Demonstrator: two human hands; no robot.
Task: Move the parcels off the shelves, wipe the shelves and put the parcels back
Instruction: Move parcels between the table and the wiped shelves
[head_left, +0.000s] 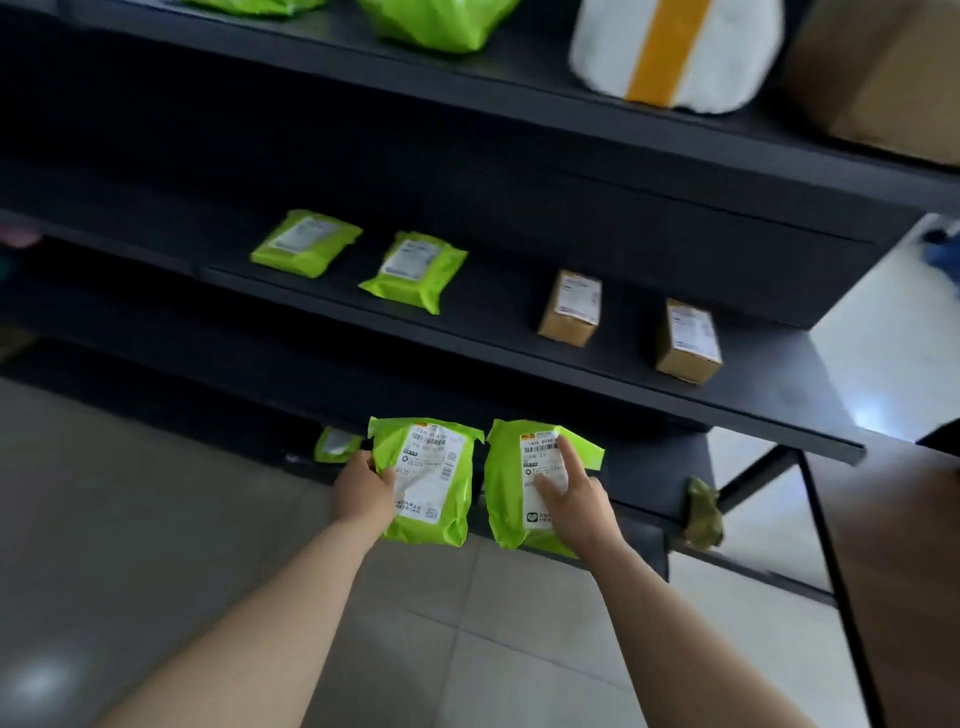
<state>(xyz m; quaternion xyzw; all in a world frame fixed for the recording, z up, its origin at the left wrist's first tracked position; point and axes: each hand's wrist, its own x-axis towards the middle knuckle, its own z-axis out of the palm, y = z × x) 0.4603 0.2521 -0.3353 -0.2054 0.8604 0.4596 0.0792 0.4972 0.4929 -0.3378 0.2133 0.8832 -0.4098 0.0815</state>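
Observation:
Two green parcels with white labels are at the front edge of the lowest dark shelf (644, 483). My left hand (361, 491) grips the left green parcel (428, 480) by its left side, thumb on its face. My right hand (574, 496) holds the right green parcel (511, 488), with its fingers spread over the label. A third small green parcel (336, 444) lies further back on that shelf, partly hidden. On the middle shelf (493, 312) lie two more green parcels (306, 242) (414, 270) and two small cardboard boxes (570, 307) (688, 340).
The top shelf carries green parcels (436, 23), a white bundle with a yellow tape band (675, 52) and a large cardboard box (883, 78). An olive cloth (704, 514) hangs off the lowest shelf's right end. Grey floor tiles lie below, and a dark frame stands at right.

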